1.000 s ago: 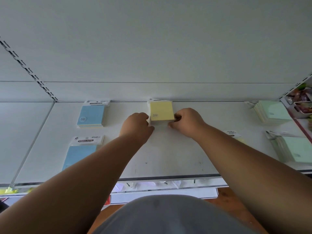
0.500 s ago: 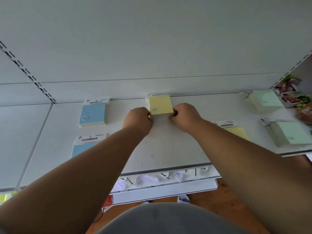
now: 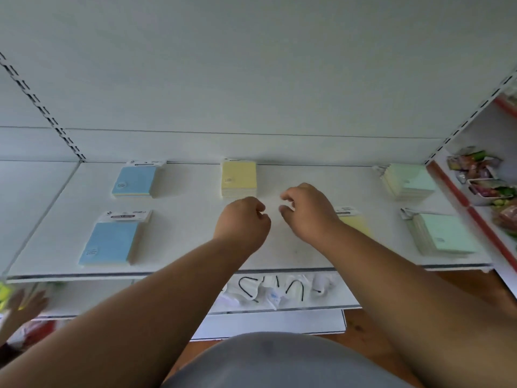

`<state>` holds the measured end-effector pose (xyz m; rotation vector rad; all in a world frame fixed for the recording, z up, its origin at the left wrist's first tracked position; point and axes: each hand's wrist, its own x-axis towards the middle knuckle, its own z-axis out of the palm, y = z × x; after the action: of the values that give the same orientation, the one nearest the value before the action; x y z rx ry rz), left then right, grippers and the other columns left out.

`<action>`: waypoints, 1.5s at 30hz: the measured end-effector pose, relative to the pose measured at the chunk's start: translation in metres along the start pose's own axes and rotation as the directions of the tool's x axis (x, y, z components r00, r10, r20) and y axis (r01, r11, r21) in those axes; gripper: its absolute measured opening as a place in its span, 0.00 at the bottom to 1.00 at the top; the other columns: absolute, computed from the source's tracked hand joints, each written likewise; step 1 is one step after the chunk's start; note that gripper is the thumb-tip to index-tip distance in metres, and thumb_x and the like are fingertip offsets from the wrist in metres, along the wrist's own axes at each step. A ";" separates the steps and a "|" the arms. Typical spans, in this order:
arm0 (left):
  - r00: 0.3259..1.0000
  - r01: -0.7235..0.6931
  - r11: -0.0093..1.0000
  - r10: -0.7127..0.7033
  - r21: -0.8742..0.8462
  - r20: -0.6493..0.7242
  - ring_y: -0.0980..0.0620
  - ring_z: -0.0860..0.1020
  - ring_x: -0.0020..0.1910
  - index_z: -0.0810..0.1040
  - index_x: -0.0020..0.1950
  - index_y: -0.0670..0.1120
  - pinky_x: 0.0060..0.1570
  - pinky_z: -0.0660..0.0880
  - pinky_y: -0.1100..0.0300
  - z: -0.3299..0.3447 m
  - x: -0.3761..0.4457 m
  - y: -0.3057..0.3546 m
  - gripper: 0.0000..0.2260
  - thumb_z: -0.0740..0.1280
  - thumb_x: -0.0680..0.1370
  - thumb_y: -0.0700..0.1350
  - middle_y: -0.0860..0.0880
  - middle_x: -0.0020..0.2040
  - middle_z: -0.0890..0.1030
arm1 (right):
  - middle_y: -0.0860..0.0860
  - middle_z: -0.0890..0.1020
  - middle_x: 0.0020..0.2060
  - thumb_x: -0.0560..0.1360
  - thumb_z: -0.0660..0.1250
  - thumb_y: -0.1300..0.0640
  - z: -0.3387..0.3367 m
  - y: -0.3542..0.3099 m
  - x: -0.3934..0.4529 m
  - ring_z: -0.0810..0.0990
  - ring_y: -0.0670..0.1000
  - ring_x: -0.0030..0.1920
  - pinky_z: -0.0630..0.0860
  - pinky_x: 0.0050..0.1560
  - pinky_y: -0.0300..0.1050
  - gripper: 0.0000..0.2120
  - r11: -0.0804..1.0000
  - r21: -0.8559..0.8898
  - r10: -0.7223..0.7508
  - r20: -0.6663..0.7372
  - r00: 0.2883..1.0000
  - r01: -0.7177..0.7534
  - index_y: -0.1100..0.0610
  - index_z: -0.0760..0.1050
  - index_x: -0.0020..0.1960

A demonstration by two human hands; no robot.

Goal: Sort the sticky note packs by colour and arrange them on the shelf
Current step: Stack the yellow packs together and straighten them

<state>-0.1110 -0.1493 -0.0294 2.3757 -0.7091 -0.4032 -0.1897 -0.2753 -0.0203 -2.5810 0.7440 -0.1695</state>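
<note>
On the white shelf (image 3: 181,247) a yellow sticky note stack (image 3: 238,177) lies against the back wall, untouched. My left hand (image 3: 242,219) hovers just in front of it with fingers curled and empty. My right hand (image 3: 307,211) is beside it, fingers loosely apart, holding nothing. A second yellow pack (image 3: 355,222) lies partly hidden behind my right wrist. Two blue packs lie at the left, one at the back (image 3: 134,180) and one in front (image 3: 112,242). Two green stacks lie at the right, back (image 3: 411,180) and front (image 3: 442,236).
An adjoining shelf at the right (image 3: 481,200) holds colourful snack packets in a tray. Below the shelf edge a lower shelf (image 3: 279,289) carries white items with black marks. Another person's hand (image 3: 25,306) shows at the lower left.
Both hands let go of the back yellow stack and drew back toward me. The stack stays against the back wall.
</note>
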 end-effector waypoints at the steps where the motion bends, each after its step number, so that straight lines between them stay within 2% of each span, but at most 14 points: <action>1: 1.000 0.004 1.000 -0.003 -0.018 0.017 0.50 0.78 0.57 0.78 0.61 0.49 0.53 0.73 0.62 0.009 -0.005 0.010 0.14 0.62 0.76 0.46 0.51 0.57 0.81 | 0.56 0.77 0.58 0.78 0.66 0.55 -0.008 0.009 -0.006 0.78 0.55 0.56 0.72 0.56 0.44 0.15 0.999 -0.022 -0.032 -0.008 0.999 0.032 0.57 0.77 0.63; 4: 0.994 0.043 0.998 -0.039 -0.037 0.102 0.50 0.77 0.57 0.78 0.62 0.49 0.50 0.70 0.63 0.040 -0.018 0.040 0.15 0.64 0.76 0.48 0.51 0.57 0.81 | 0.56 0.75 0.59 0.78 0.64 0.55 -0.033 0.045 -0.023 0.74 0.56 0.60 0.71 0.59 0.47 0.15 0.994 -0.109 -0.029 -0.042 0.999 0.024 0.56 0.76 0.64; 10: 0.978 0.152 0.988 -0.145 -0.037 0.152 0.48 0.76 0.60 0.73 0.69 0.46 0.50 0.66 0.65 0.084 -0.027 0.083 0.21 0.64 0.76 0.49 0.49 0.62 0.79 | 0.60 0.74 0.56 0.74 0.65 0.49 -0.053 0.105 -0.045 0.73 0.62 0.57 0.71 0.59 0.50 0.20 0.960 -0.224 0.169 -0.009 0.986 -0.167 0.58 0.74 0.62; 15: 0.965 0.211 0.977 -0.211 0.018 0.159 0.44 0.79 0.53 0.78 0.57 0.40 0.47 0.72 0.58 0.098 -0.026 0.106 0.18 0.64 0.77 0.53 0.44 0.53 0.82 | 0.56 0.68 0.64 0.73 0.70 0.54 -0.052 0.117 -0.051 0.73 0.57 0.62 0.71 0.58 0.45 0.23 0.981 0.103 0.173 -0.053 0.983 -0.167 0.55 0.71 0.66; 17: 0.956 0.241 0.970 -0.242 0.023 0.167 0.44 0.81 0.47 0.80 0.49 0.40 0.40 0.71 0.59 0.100 -0.020 0.106 0.16 0.64 0.75 0.53 0.44 0.46 0.84 | 0.56 0.69 0.63 0.72 0.71 0.54 -0.051 0.121 -0.055 0.74 0.57 0.61 0.71 0.57 0.46 0.24 0.973 0.104 0.212 -0.052 0.976 -0.206 0.57 0.71 0.66; 20: 0.950 0.254 0.967 -0.255 0.032 0.178 0.45 0.82 0.40 0.81 0.44 0.41 0.32 0.70 0.61 0.099 -0.017 0.107 0.11 0.66 0.73 0.48 0.44 0.40 0.84 | 0.58 0.77 0.52 0.72 0.68 0.49 -0.050 0.123 -0.057 0.77 0.61 0.53 0.72 0.48 0.47 0.19 0.930 0.018 0.366 0.016 0.930 -0.366 0.61 0.75 0.56; 23: 0.951 0.231 0.972 -0.234 0.038 0.204 0.46 0.79 0.36 0.80 0.46 0.41 0.29 0.68 0.62 0.098 -0.018 0.109 0.10 0.67 0.72 0.46 0.44 0.41 0.83 | 0.56 0.77 0.38 0.72 0.68 0.53 -0.049 0.116 -0.054 0.77 0.59 0.40 0.70 0.37 0.45 0.12 0.831 0.275 0.464 0.138 0.875 -0.484 0.62 0.77 0.47; 26: 0.958 0.236 0.972 -0.229 -0.019 0.172 0.45 0.79 0.45 0.77 0.57 0.43 0.37 0.71 0.61 0.088 -0.021 0.098 0.14 0.68 0.72 0.44 0.44 0.50 0.80 | 0.57 0.78 0.39 0.71 0.69 0.56 -0.042 0.100 -0.053 0.78 0.58 0.39 0.80 0.41 0.54 0.11 0.644 0.543 0.515 0.213 0.830 -0.539 0.64 0.78 0.46; 28: 0.966 0.244 0.964 -0.231 -0.105 0.117 0.45 0.77 0.51 0.73 0.62 0.44 0.44 0.72 0.58 0.075 -0.027 0.081 0.18 0.68 0.73 0.43 0.46 0.55 0.78 | 0.59 0.80 0.41 0.72 0.68 0.56 -0.031 0.083 -0.052 0.81 0.60 0.41 0.81 0.46 0.57 0.11 0.612 0.594 0.488 0.237 0.840 -0.523 0.64 0.78 0.47; 32: 0.976 0.196 0.925 -0.216 -0.325 -0.025 0.48 0.77 0.50 0.70 0.63 0.45 0.44 0.71 0.58 0.039 -0.044 0.039 0.18 0.66 0.74 0.38 0.48 0.54 0.77 | 0.52 0.81 0.51 0.75 0.67 0.55 -0.007 0.031 -0.048 0.80 0.54 0.49 0.79 0.49 0.49 0.14 0.737 0.573 0.342 0.141 0.929 -0.358 0.56 0.74 0.59; 36: 0.967 -0.001 0.968 -0.063 -0.252 -0.248 0.47 0.72 0.57 0.71 0.61 0.44 0.54 0.70 0.57 0.004 -0.048 -0.005 0.17 0.64 0.73 0.35 0.48 0.57 0.73 | 0.50 0.79 0.55 0.76 0.65 0.60 0.018 -0.023 -0.051 0.79 0.51 0.53 0.76 0.54 0.47 0.16 0.773 0.627 0.142 -0.022 0.990 -0.097 0.55 0.67 0.63; 40: 0.988 0.001 0.971 -0.039 -0.241 -0.151 0.47 0.70 0.63 0.67 0.67 0.45 0.59 0.65 0.61 -0.012 -0.055 -0.041 0.21 0.61 0.75 0.34 0.47 0.63 0.70 | 0.47 0.79 0.59 0.78 0.62 0.60 0.052 -0.050 -0.059 0.78 0.49 0.59 0.73 0.59 0.43 0.19 0.751 0.654 0.112 0.007 0.994 -0.089 0.53 0.64 0.68; 42: 0.998 0.023 0.970 -0.038 -0.243 -0.057 0.49 0.72 0.59 0.66 0.69 0.46 0.54 0.65 0.62 -0.013 -0.057 -0.052 0.23 0.58 0.75 0.34 0.47 0.62 0.70 | 0.48 0.78 0.62 0.80 0.60 0.60 0.063 -0.057 -0.061 0.76 0.50 0.61 0.69 0.57 0.39 0.20 0.772 0.624 0.147 0.006 0.989 -0.119 0.53 0.63 0.71; 45: 0.999 -0.027 0.974 0.018 -0.223 -0.040 0.53 0.72 0.54 0.67 0.69 0.47 0.52 0.65 0.63 -0.019 -0.054 -0.062 0.21 0.58 0.77 0.36 0.50 0.61 0.71 | 0.49 0.76 0.64 0.81 0.58 0.58 0.068 -0.065 -0.062 0.76 0.50 0.61 0.68 0.56 0.38 0.19 0.815 0.565 0.177 -0.038 0.983 -0.125 0.54 0.63 0.71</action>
<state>-0.1222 -0.0682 -0.0483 2.1558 -0.6371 -0.4049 -0.1955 -0.1673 -0.0517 -1.9520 0.7873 -0.3931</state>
